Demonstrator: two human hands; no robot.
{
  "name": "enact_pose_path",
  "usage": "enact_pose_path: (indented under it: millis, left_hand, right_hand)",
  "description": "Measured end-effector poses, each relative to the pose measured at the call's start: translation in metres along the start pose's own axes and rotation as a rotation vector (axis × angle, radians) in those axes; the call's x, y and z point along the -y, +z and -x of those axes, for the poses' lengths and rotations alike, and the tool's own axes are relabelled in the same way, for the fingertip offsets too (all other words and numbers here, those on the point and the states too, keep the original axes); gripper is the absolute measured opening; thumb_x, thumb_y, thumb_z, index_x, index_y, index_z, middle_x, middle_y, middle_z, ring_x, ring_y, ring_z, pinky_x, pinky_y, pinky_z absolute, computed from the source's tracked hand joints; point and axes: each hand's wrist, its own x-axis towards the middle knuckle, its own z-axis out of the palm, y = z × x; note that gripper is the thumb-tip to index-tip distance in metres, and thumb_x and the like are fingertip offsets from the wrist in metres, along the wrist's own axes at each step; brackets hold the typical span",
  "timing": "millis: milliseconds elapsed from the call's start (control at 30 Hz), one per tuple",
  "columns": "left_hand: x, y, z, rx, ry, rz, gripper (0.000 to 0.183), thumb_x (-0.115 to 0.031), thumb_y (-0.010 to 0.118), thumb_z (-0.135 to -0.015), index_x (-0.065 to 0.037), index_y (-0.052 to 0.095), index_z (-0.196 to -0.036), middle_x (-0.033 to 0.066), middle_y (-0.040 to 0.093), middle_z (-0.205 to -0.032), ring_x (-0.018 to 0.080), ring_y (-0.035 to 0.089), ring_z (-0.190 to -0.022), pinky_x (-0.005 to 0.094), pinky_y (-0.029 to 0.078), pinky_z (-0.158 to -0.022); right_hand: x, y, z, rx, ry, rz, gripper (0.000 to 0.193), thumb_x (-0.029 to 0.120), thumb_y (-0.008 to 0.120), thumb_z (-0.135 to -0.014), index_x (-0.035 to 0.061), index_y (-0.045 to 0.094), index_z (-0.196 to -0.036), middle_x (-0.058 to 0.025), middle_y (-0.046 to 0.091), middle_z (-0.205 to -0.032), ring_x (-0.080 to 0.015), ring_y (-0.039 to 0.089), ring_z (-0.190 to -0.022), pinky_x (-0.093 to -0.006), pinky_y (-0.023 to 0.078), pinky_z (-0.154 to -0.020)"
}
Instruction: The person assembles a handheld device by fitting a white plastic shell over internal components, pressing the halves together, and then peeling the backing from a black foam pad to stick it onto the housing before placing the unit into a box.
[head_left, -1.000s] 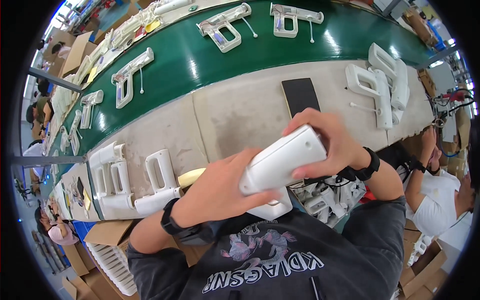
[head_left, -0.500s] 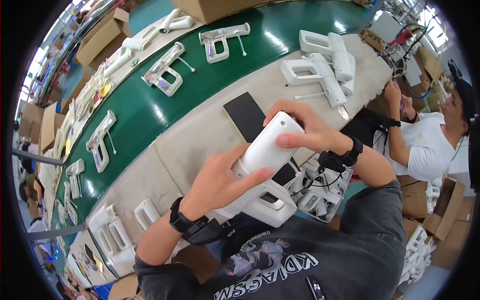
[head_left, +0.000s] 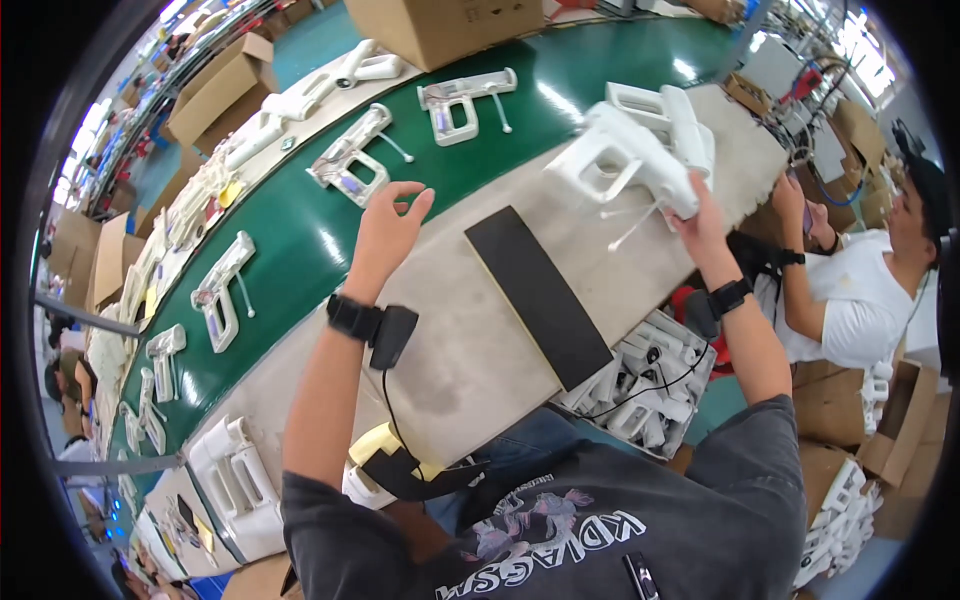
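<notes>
From where I stand, a heap of white parts (head_left: 655,385) sits low at the near right of the black pad (head_left: 540,300), likely for easy reach. Beyond the pad's right side, the right hand (head_left: 703,228) grips 1 end of a white gun-shaped housing (head_left: 648,168), apparently so its looped handle points clear of the fingers, though blur hides whether it touches the similar housings (head_left: 692,132) behind; left of the pad's far end, the left hand (head_left: 390,230) looks empty, fingers loosely curled near 1 open shell (head_left: 350,150). Past the pad's far side runs the green belt (head_left: 280,250), its shells spaced apart, I'd guess, against knocking together.
</notes>
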Motion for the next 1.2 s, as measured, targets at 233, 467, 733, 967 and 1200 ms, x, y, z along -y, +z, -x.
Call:
enact_pose_path:
  millis: [233,467,733,967,1200]
  left_hand:
    - [0.075,0.008,-0.06,-0.307,-0.058,-0.584,0.053,-0.037,0.078,-0.084,-0.008,0.063,-0.125,0.0182,0.054,-0.133,0.0422,0.048,-0.126,0.0579,0.042,-0.1]
    - [0.098,0.021,-0.097,-0.321,0.008,-0.866,0.043,-0.03,0.076,-0.084,-0.004,0.063,-0.115,0.0145,0.057,-0.122,0.0372,0.052,-0.119,0.0539,0.042,-0.095]
    - [0.119,0.016,-0.103,-0.295,0.148,-1.031,0.016,-0.009,0.063,-0.085,-0.007,0.068,-0.1,0.0097,0.07,-0.099,0.0288,0.065,-0.102,0.0443,0.045,-0.093]
    - [0.098,-0.024,-0.084,-0.272,0.128,-0.98,0.026,-0.005,0.071,-0.076,-0.006,0.061,-0.1,0.0114,0.064,-0.105,0.0299,0.059,-0.108,0.0437,0.044,-0.09]
    - [0.074,-0.126,0.041,-0.257,0.183,-0.825,0.023,-0.003,0.069,-0.084,-0.007,0.06,-0.104,0.0098,0.063,-0.104,0.0294,0.058,-0.11,0.0415,0.042,-0.089]
  right_hand:
    - [-0.021,-0.001,-0.047,-0.087,-0.058,-0.037,0.059,0.048,0.069,-0.095,0.0057,0.055,-0.133,-0.0055,0.07,-0.105,-0.0205,0.069,-0.085,-0.0322,0.058,-0.071]
    - [-0.019,-0.013,-0.051,-0.253,-0.299,0.979,0.053,0.049,0.055,-0.102,0.0019,0.054,-0.127,-0.0139,0.07,-0.102,-0.0338,0.069,-0.095,-0.0413,0.056,-0.075]
    - [0.005,0.074,0.009,-0.269,-0.911,1.517,0.033,0.031,0.054,-0.103,0.0043,0.062,-0.12,-0.0185,0.067,-0.11,-0.0415,0.066,-0.1,-0.0485,0.051,-0.086]
    - [-0.092,0.24,-0.052,0.819,-1.041,1.317,0.036,0.007,0.064,-0.089,-0.0024,0.058,-0.124,-0.021,0.06,-0.122,-0.0398,0.057,-0.115,-0.0444,0.047,-0.099]
    - [-0.165,0.296,-0.168,0.569,-1.216,1.864,0.015,0.001,0.064,-0.077,0.0007,0.068,-0.091,-0.0207,0.063,-0.103,-0.0391,0.062,-0.097,-0.0483,0.054,-0.082]
